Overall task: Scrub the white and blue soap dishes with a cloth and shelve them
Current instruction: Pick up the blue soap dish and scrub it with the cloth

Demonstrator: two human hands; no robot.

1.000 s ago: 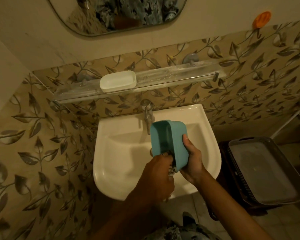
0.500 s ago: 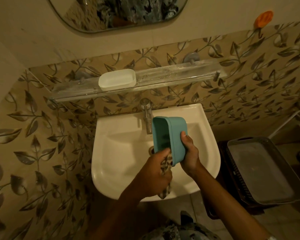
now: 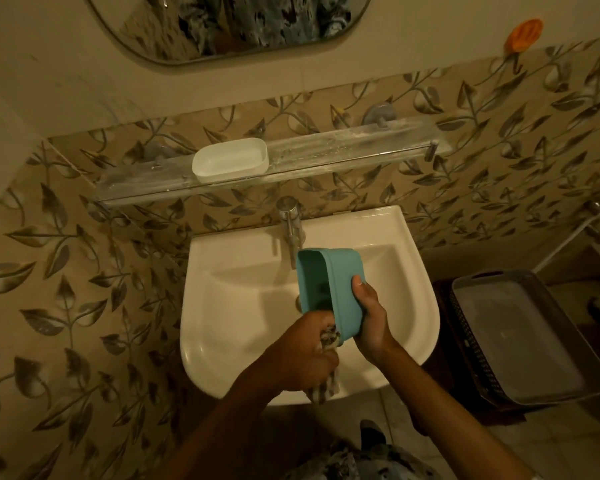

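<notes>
Over the sink, below the shelf carrying the white dish, the blue dish stands on edge, right hand fingers clamped on its outer side, left hand fingers bunched around the cloth at its lower rim.

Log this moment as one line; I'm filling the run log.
phase: scrubbing | right hand: holds blue soap dish over sink | left hand: cloth at dish | white soap dish: on shelf
</notes>
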